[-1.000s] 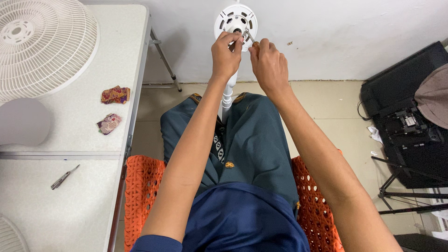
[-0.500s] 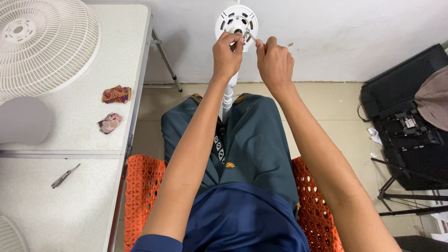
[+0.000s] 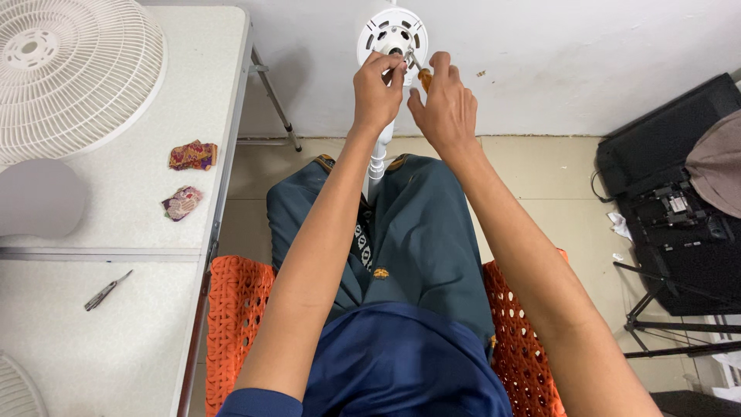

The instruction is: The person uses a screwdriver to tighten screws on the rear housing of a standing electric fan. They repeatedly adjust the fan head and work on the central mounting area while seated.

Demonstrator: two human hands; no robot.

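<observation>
Seated on an orange woven chair [image 3: 231,324], the person steadies the round white fan motor housing [image 3: 392,35], raised on its white pole [image 3: 378,158] between the knees, with the left hand [image 3: 376,96] pinched at its hub, while the right hand [image 3: 444,108] is wrapped around what looks like an orange-handled screwdriver [image 3: 423,77]. It is best kept square to the hub and turned with steady pressure. The white folding table [image 3: 116,201] carries one fan grille [image 3: 73,73], two cloth scraps [image 3: 189,177] and one pair of pliers [image 3: 106,291].

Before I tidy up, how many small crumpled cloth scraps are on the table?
2: one reddish scrap near the table edge, and a paler scrap just below it. Others may be outside the picture.
</observation>
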